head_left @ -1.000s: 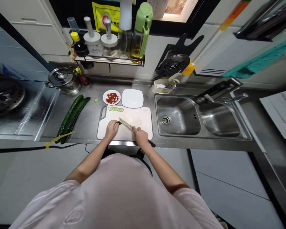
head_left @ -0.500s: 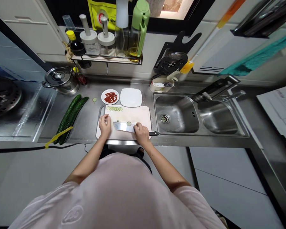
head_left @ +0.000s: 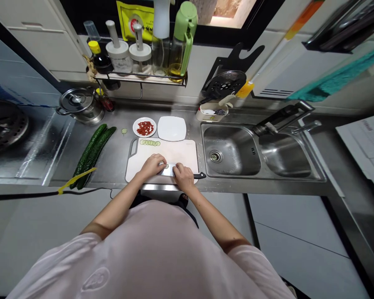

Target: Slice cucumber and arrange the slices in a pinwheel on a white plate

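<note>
My right hand (head_left: 183,176) is closed on a kitchen knife (head_left: 200,175), whose broad blade lies flat and points left over the white cutting board (head_left: 190,151). One thin cucumber slice (head_left: 167,166) sits on the blade. Fingers curled together, my left hand (head_left: 152,166) reaches over the blade from the left, its fingertips pinched at that slice's edge. It covers much of the blade. A row of overlapping cucumber slices (head_left: 150,142) lies along the board's upper left edge.
Behind the board stand a plate of chopped red pieces (head_left: 145,127) and a white square plate (head_left: 171,128). Two whole cucumbers (head_left: 95,151) lie left, near a stray slice (head_left: 124,131) and a lidded pot (head_left: 79,106). A double sink (head_left: 232,149) is on the right.
My left hand has moved right from the board's left side to the slice on the blade, its fingers closing there. The knife and my right hand have shifted slightly toward me.
</note>
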### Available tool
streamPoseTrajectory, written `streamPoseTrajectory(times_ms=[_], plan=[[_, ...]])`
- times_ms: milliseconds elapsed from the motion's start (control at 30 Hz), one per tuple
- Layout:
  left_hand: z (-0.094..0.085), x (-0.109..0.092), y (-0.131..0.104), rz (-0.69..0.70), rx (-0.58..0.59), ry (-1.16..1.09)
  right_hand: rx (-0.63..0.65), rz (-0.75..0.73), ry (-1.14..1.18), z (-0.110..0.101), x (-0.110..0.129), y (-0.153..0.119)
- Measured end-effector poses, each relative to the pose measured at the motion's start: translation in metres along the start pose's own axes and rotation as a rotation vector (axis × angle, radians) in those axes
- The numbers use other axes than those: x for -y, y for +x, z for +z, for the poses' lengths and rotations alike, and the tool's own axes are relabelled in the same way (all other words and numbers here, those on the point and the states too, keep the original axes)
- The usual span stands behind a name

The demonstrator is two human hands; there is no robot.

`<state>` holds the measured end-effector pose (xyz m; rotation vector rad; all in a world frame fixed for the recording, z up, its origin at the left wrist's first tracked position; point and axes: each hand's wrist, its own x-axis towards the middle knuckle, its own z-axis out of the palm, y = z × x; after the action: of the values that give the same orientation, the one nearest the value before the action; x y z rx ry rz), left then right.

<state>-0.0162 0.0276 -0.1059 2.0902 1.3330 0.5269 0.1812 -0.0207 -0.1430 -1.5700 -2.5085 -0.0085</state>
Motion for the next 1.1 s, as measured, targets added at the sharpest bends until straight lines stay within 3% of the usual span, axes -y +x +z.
streamPoseTrajectory(times_ms=[100, 300, 500, 900, 1100], plan=[[0.003, 0.01, 0.005, -0.063, -0.054, -0.112, 0.021, 0.031, -0.005, 0.0, -0.003, -0.004], [0.008, 0.053, 0.036, -0.381, -0.296, -0.252, 0.022, 0.07, -0.032, 0.001, -0.013, -0.013], [0.013, 0.079, 0.07, -0.43, -0.269, -0.14, -0.028, 0.085, -0.037, 0.006, -0.017, -0.016], [0.011, 0.078, 0.093, -0.272, -0.186, 0.159, -0.016, 0.154, 0.018, 0.003, -0.023, -0.018], [0.0, 0.073, 0.078, -0.309, -0.342, 0.073, 0.086, 0.354, 0.191, -0.004, -0.023, -0.015]])
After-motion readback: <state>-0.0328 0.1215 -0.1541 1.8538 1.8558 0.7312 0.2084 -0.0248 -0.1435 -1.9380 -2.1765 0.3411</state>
